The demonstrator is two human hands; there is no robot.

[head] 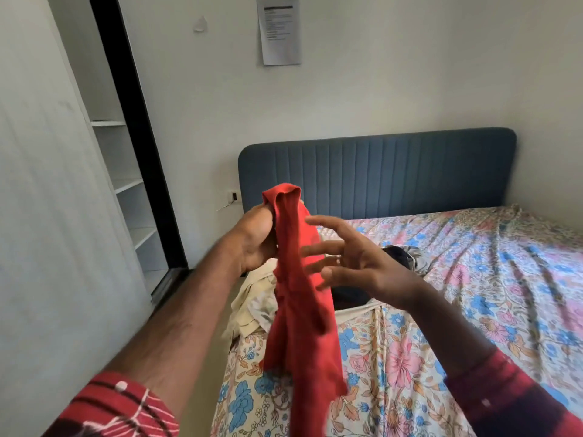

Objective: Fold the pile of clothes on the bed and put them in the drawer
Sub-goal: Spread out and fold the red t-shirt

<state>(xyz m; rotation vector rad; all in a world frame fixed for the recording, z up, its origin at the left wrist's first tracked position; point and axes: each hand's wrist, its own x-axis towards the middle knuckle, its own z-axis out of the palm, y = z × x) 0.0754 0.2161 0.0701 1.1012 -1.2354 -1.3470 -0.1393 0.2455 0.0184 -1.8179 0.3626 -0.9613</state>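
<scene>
Here the left hand [255,238] pinches the top of the red garment [299,294], which hangs long-axis straight down above the bed [473,279], while the right hand [353,263], fingers spread and holding nothing, sits just beside its right edge, likely the nearer to catch it.

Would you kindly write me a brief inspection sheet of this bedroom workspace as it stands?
Surface: bed with a floral sheet, blue headboard behind.
Job's things: red garment held up, hanging unfolded; pile of clothes on the bed's near-left part, cream and dark pieces.
Clutter: nothing seen.
Hands: left hand grips the red garment near its top; right hand open, fingers spread beside the cloth.
Cables: thin wire by the wall socket left of the headboard.
Surroundings: open wardrobe with bare shelves at left; printed sheet on the wall; no drawer in view.
</scene>
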